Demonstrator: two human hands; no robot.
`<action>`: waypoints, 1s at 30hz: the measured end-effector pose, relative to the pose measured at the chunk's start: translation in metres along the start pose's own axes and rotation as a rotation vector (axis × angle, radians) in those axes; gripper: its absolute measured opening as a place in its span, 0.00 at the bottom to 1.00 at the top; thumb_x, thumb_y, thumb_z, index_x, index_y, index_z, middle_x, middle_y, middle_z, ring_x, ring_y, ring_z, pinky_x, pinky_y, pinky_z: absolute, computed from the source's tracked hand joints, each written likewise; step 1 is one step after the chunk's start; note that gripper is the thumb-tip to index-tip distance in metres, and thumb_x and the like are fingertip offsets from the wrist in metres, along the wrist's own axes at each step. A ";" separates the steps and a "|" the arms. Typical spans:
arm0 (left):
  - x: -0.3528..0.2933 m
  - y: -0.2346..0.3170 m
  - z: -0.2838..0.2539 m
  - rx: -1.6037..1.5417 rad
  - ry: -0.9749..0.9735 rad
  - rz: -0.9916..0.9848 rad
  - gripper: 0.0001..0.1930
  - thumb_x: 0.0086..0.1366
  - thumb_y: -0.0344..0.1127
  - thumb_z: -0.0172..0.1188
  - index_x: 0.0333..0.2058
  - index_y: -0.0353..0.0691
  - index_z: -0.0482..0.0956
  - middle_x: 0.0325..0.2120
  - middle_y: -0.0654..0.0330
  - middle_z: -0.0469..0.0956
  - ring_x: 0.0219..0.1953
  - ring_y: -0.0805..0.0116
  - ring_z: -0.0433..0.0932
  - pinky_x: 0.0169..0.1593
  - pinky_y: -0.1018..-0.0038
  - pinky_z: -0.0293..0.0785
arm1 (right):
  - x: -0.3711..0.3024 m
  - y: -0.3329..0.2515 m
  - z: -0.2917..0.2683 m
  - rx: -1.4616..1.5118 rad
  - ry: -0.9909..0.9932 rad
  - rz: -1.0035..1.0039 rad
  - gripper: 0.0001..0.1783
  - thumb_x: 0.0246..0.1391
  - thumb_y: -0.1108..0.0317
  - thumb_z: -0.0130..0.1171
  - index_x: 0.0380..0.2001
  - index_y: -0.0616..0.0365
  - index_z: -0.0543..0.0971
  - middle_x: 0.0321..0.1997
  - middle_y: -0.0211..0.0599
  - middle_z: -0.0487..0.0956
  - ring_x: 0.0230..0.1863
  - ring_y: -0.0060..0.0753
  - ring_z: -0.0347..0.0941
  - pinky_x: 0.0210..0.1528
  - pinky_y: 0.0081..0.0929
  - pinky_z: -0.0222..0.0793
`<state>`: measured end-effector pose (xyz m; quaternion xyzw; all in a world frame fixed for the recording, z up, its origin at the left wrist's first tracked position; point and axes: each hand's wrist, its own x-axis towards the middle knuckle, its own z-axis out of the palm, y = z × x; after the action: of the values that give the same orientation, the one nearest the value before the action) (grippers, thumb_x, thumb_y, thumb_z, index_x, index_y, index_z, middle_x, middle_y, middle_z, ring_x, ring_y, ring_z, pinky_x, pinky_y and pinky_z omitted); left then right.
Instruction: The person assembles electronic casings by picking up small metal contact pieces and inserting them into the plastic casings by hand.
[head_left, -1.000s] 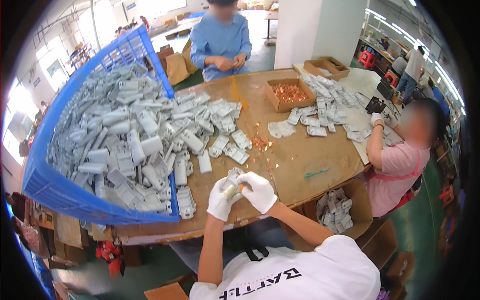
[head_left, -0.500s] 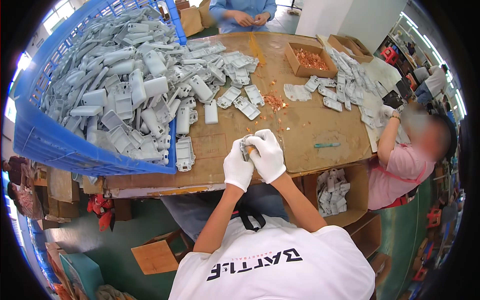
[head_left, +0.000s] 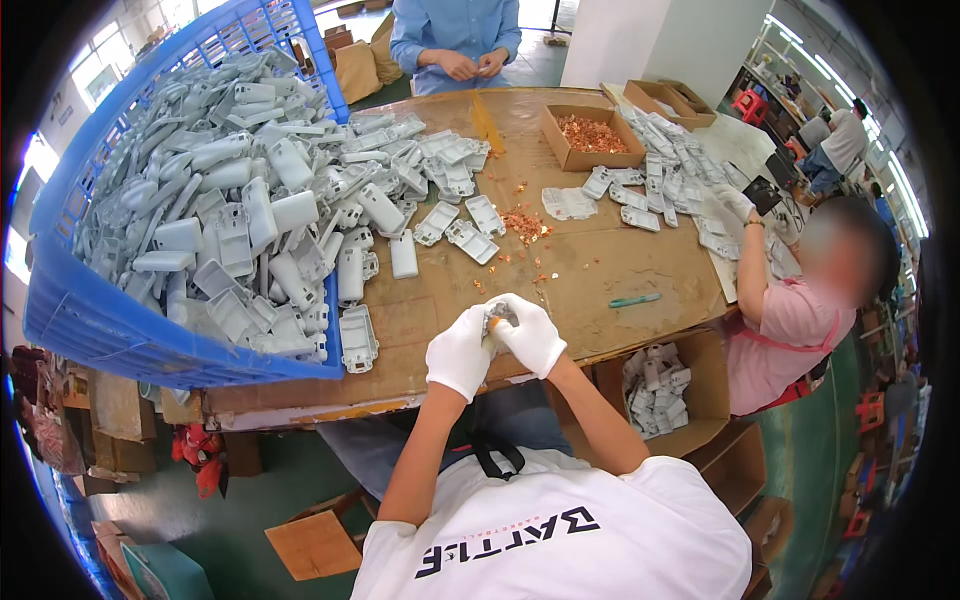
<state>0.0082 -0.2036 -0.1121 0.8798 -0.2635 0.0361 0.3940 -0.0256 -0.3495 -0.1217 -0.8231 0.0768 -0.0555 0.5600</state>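
Both hands wear white gloves and meet above the near edge of the cardboard-topped table (head_left: 600, 275). My left hand (head_left: 459, 354) is closed around a grey plastic casing (head_left: 500, 312), mostly hidden by the gloves. My right hand (head_left: 531, 338) grips the same casing from the other side, fingers bent over it. A small orange spot shows between the fingers; what it is I cannot make out. Beyond the hands lies a small heap of copper-coloured metal pieces (head_left: 526, 226), with open casing shells (head_left: 471, 242) beside it.
A blue crate (head_left: 180, 360) heaped with grey casings stands at left. A box of copper pieces (head_left: 590, 160) sits at the far right, a green pen (head_left: 635, 300) nearer. A carton of casings (head_left: 705, 430) is below the table edge. Co-workers sit opposite and at right.
The whole view has shifted, so the table appears lower and further left. Both hands still hold the casing together, with the fingers slightly rearranged over it.
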 end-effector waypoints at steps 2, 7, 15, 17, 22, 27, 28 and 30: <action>0.002 -0.003 -0.002 0.047 -0.035 0.020 0.12 0.56 0.35 0.63 0.40 0.46 0.74 0.31 0.56 0.80 0.31 0.50 0.80 0.34 0.58 0.76 | 0.002 -0.012 -0.005 -0.014 -0.025 -0.005 0.13 0.58 0.67 0.58 0.43 0.62 0.78 0.36 0.39 0.82 0.37 0.25 0.77 0.42 0.25 0.72; 0.006 -0.002 -0.003 -0.035 -0.017 0.019 0.10 0.58 0.37 0.61 0.38 0.46 0.74 0.30 0.55 0.79 0.32 0.49 0.80 0.34 0.57 0.76 | 0.008 0.006 -0.005 0.157 -0.001 -0.058 0.13 0.56 0.67 0.60 0.41 0.65 0.80 0.33 0.38 0.83 0.33 0.21 0.76 0.38 0.24 0.72; -0.004 0.004 -0.004 -0.111 0.065 -0.109 0.19 0.55 0.31 0.64 0.47 0.44 0.74 0.36 0.53 0.80 0.38 0.51 0.81 0.40 0.62 0.77 | -0.001 0.000 0.012 0.200 0.114 -0.054 0.12 0.56 0.71 0.58 0.43 0.63 0.80 0.32 0.38 0.83 0.32 0.24 0.77 0.36 0.24 0.72; -0.006 0.000 -0.008 -0.204 0.048 -0.059 0.18 0.56 0.30 0.64 0.47 0.42 0.74 0.37 0.52 0.80 0.38 0.51 0.81 0.41 0.63 0.77 | 0.001 0.005 0.011 0.011 0.175 -0.126 0.11 0.56 0.70 0.60 0.42 0.63 0.81 0.34 0.37 0.83 0.33 0.21 0.76 0.37 0.23 0.72; 0.000 -0.020 -0.012 -0.446 -0.050 -0.091 0.13 0.59 0.27 0.61 0.44 0.36 0.76 0.34 0.47 0.81 0.37 0.49 0.81 0.41 0.65 0.77 | 0.000 0.001 0.010 -0.187 0.174 -0.153 0.09 0.53 0.70 0.63 0.37 0.60 0.81 0.30 0.40 0.81 0.29 0.27 0.76 0.34 0.25 0.71; -0.004 -0.021 0.004 -0.312 -0.009 -0.085 0.11 0.60 0.27 0.58 0.43 0.37 0.77 0.32 0.43 0.79 0.36 0.43 0.79 0.37 0.61 0.76 | 0.001 0.008 0.012 -0.283 0.228 -0.212 0.07 0.50 0.69 0.64 0.32 0.60 0.80 0.26 0.42 0.79 0.26 0.35 0.76 0.31 0.29 0.71; -0.002 -0.022 0.006 -0.264 -0.002 -0.072 0.11 0.60 0.27 0.58 0.43 0.37 0.77 0.31 0.42 0.79 0.36 0.43 0.79 0.37 0.59 0.75 | 0.002 0.007 0.011 -0.328 0.229 -0.191 0.07 0.50 0.69 0.64 0.31 0.60 0.79 0.25 0.43 0.79 0.26 0.37 0.76 0.31 0.30 0.71; -0.004 -0.022 0.009 -0.218 0.003 -0.045 0.11 0.60 0.28 0.58 0.43 0.37 0.77 0.31 0.42 0.79 0.36 0.43 0.79 0.37 0.58 0.75 | 0.004 0.011 0.013 -0.367 0.258 -0.197 0.07 0.50 0.70 0.64 0.29 0.61 0.77 0.24 0.45 0.77 0.25 0.42 0.75 0.30 0.33 0.70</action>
<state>0.0143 -0.1963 -0.1345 0.8373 -0.2452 -0.0005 0.4887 -0.0198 -0.3422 -0.1370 -0.9006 0.0756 -0.1996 0.3787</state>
